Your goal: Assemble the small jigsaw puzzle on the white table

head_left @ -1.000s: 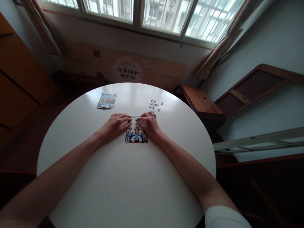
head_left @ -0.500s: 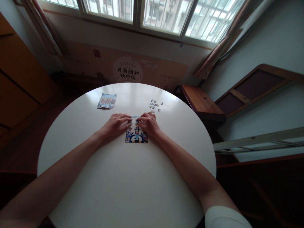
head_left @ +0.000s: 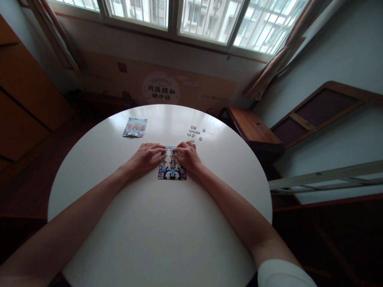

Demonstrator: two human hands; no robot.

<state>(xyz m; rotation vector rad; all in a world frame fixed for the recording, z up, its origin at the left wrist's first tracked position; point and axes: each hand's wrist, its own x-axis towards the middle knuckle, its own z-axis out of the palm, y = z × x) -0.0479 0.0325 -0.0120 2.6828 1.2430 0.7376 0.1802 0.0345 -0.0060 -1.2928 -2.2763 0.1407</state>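
Note:
A partly assembled jigsaw puzzle (head_left: pixel 172 174) lies flat on the white round table, with a blue cartoon face along its near edge and pale gaps in its upper middle. My left hand (head_left: pixel 147 155) is curled at the puzzle's left edge, gripping it with fingers and thumb over the upper left side. On the upper right side rests my right hand (head_left: pixel 188 154), its fingertips closed together on a small puzzle piece that they mostly cover. Several loose puzzle pieces (head_left: pixel 194 132) lie just beyond my right hand.
A printed packet (head_left: pixel 135 127) with a similar picture lies at the far left of the round table (head_left: pixel 161 223). Past the table's right edge stands a wooden stool or bench (head_left: pixel 254 125). A windowed wall rises behind the table.

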